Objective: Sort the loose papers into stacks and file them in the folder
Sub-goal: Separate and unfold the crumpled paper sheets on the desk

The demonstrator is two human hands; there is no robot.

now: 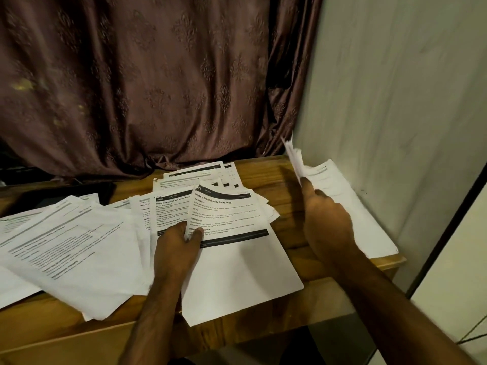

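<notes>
Loose printed papers [79,241] lie spread over the left and middle of the wooden table [284,180]. My left hand [179,243] pinches the left edge of a sheet headed with a black band [232,222] in the middle, lifting that edge slightly. My right hand [326,222] grips a blurred bundle of sheets [293,159] held upright above the right side of the table. Under it a flat stack of papers [350,206] rests at the table's right edge by the wall. A dark flat folder-like object [66,193] lies at the back left, partly covered by papers.
A brown patterned curtain [158,88] hangs behind the table. A pale wall [395,101] closes the right side. The table's front edge [237,333] runs close to my forearms, and more sheets [200,175] lie at the back middle.
</notes>
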